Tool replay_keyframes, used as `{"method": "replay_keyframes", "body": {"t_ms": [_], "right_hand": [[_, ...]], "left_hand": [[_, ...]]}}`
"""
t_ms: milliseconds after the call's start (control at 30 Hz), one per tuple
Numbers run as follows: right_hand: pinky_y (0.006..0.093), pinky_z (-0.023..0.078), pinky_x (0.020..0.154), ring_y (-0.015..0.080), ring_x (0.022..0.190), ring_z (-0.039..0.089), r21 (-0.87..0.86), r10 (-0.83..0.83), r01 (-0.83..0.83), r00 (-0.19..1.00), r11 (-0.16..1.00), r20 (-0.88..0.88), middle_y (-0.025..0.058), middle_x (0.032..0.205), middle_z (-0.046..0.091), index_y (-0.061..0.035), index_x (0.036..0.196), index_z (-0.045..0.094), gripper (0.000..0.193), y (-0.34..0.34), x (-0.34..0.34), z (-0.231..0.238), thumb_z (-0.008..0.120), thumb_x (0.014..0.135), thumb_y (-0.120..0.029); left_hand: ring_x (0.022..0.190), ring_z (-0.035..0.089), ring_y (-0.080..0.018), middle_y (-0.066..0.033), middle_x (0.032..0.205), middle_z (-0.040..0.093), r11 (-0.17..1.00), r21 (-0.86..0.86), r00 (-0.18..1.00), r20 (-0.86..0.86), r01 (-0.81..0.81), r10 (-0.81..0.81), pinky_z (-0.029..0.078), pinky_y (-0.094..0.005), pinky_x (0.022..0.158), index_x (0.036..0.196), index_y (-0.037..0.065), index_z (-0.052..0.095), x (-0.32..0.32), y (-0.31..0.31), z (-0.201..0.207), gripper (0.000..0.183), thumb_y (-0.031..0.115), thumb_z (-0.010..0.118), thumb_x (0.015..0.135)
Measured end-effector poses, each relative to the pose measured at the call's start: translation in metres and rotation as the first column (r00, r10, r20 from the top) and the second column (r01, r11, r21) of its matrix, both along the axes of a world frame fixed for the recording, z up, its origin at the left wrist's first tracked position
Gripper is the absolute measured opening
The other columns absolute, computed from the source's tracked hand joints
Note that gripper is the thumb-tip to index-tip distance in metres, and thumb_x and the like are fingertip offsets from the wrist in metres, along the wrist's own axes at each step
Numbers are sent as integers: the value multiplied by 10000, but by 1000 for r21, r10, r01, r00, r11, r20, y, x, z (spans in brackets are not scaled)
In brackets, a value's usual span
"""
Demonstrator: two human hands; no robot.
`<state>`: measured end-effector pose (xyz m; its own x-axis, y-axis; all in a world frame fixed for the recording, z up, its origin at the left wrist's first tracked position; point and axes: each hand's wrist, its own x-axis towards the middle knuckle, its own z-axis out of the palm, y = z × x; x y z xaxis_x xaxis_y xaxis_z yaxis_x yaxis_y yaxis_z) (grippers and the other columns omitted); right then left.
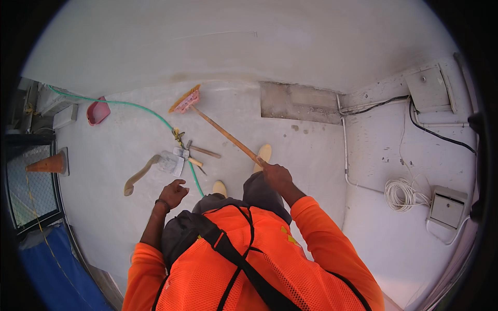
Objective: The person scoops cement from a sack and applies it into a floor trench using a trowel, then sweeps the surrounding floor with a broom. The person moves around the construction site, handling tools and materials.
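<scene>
My right hand [277, 177] is wrapped round the upper end of a broom's wooden handle [228, 136]. The handle slants forward and left to a pinkish head with orange bristles [184, 99], near the foot of the far wall. Out to the left, my left hand [174, 194] hangs with loosely bent fingers and holds nothing. Ahead of it lie a flat grey blade [170, 163] and a curved wooden handle [139, 176]. Beside them are a hammer [205, 151] and a small wooden-handled tool [195, 161].
A green hose [150, 110] crosses the floor from far left towards my feet. Farther left are a pink dustpan [98, 111] and an orange cone [47, 164]. A coiled white cable [399, 195] and metal boxes [447, 208] line the right wall.
</scene>
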<state>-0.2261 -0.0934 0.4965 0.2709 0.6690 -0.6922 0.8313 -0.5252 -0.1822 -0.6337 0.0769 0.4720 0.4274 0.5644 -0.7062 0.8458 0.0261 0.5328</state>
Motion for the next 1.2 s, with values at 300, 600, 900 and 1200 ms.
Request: {"method": "replay_keyframes", "body": {"t_ms": [300,600,900,1200], "right_hand": [[495,604,854,333,1004,756,49,285,-289,955,956,78,138,1062,773,-309,1617,415,526,201,171,-85,487,1096,-296],[581,588,823,457,853,740,-318,256,-163,926,934,277,233,934,760,-367,1636,348,552,-8,488,60,468,1098,-391],[533,558,660,384,702,705,-254,476,-427,862,868,176,174,770,709,-299,1651,353,593,11,467,113,531,1085,-304],[512,594,859,355,989,744,-99,640,-633,765,768,67,193,1041,744,-338,1633,373,526,118,353,-15,459,1114,-344]], "left_hand": [[812,741,-300,-149,892,764,759,395,794,-110,-517,598,587,-415,766,1257,71,643,-33,-102,-23,358,254,700,955],[1198,697,-367,-206,1238,742,715,-191,680,-542,-673,495,551,-423,1021,1274,62,712,22,-324,-37,520,397,748,878],[1050,755,-340,-190,1002,791,734,79,696,-266,-674,667,578,-405,936,1314,69,667,148,-180,-35,492,360,730,923],[800,578,-109,-1,900,672,525,32,504,330,-851,798,509,-289,752,1353,60,630,123,-104,-4,391,230,702,1008]]}}
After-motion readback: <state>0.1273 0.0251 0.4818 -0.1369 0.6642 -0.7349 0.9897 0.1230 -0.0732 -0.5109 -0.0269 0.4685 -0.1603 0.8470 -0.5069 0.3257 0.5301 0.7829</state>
